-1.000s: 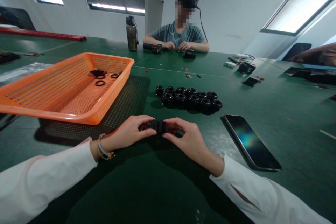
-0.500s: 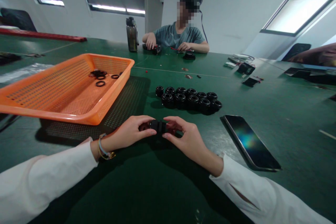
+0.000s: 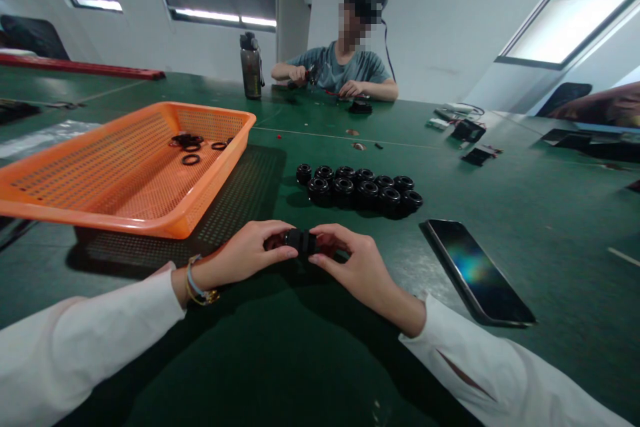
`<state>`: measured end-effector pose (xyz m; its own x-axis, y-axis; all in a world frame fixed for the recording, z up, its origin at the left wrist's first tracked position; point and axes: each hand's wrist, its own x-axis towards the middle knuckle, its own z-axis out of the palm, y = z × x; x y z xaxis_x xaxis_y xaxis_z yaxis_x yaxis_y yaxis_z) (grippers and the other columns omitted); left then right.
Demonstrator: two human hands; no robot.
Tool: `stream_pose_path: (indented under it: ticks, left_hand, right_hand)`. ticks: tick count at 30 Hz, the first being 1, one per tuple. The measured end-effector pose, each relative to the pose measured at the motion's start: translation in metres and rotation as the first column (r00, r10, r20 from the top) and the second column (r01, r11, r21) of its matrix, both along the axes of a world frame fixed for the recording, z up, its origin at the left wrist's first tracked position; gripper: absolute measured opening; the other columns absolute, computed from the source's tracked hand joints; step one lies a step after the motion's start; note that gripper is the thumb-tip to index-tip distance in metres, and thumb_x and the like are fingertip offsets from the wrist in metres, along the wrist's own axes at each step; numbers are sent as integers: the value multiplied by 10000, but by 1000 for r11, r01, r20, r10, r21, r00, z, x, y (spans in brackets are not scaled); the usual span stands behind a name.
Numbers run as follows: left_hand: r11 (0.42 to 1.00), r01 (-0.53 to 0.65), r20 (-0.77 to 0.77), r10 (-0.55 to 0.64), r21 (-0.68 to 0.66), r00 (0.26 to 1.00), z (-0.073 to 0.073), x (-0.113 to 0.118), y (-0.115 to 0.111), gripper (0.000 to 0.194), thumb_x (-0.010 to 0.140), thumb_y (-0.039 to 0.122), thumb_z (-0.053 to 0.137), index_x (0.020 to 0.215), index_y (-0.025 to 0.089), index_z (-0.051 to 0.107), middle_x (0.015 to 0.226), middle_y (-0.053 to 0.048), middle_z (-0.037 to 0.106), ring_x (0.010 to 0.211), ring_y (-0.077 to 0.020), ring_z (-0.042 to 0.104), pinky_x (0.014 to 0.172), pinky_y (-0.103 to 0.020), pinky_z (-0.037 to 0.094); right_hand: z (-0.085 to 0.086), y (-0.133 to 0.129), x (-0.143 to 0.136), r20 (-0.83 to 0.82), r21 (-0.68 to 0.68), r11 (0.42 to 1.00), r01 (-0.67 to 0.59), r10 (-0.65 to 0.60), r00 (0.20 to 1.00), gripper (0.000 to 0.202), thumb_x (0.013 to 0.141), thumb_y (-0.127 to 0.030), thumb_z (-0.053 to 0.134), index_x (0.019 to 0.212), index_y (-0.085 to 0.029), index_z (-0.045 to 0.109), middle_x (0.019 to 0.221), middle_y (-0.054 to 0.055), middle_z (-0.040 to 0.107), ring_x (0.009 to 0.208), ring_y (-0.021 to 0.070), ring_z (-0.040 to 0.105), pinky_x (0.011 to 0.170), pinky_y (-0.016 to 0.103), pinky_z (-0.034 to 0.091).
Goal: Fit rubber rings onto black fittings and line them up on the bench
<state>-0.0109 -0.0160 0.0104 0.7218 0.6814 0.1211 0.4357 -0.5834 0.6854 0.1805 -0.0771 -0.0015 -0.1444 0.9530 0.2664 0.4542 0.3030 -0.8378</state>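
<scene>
Between the fingertips of both hands is a small black ribbed round fitting (image 3: 301, 241), lying sideways just above the green table (image 3: 270, 360). My left hand (image 3: 253, 247) pinches its left end, thumb below and fingers over the top. On the other end, my right hand (image 3: 353, 255) is closed in a similar pinch. The fingers cover both ends, so its exact kind cannot be made out. Beyond the hands stand several shiny black ring-shaped fittings (image 3: 368, 192), grouped closely in rows with their holes facing up.
An orange perforated basket (image 3: 187, 217) at the left holds several black rings (image 3: 191, 159). A phone (image 3: 477, 270) lies to the right. Across the table a person (image 3: 340, 70) handles a dark tool near a bottle (image 3: 251, 65). Small electronic parts (image 3: 469, 131) lie at the far right.
My two hands and the black fitting stay almost still. Across the table, the person's hand on the left has risen from the tabletop with a dark tool in it.
</scene>
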Motion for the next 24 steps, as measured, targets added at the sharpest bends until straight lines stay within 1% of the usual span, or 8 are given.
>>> stream_pose_path:
  ticks: [10, 24]
  left_hand:
    - [1000, -2, 3, 2, -15, 1000, 0, -1, 0, 332, 803, 366, 526, 987, 104, 614, 865, -62, 652, 730, -176, 585, 643, -237, 420]
    - [1000, 1, 6, -1, -3, 1000, -1, -1, 0, 326, 807, 365, 524, 982, 106, 615, 885, -65, 657, 764, -183, 594, 667, -244, 428]
  right_hand:
    - [2, 0, 0, 6, -3, 1000, 12, -12, 1000, 266, 698, -142, 654, 961, -174, 628, 798, 26, 684, 715, 156, 643, 663, 285, 513]
    - [3, 0, -1, 27, -17, 1000, 16, -15, 1000, 256, 707, -147, 646, 962, -161, 634, 779, 30, 688, 698, 157, 639, 636, 275, 503]
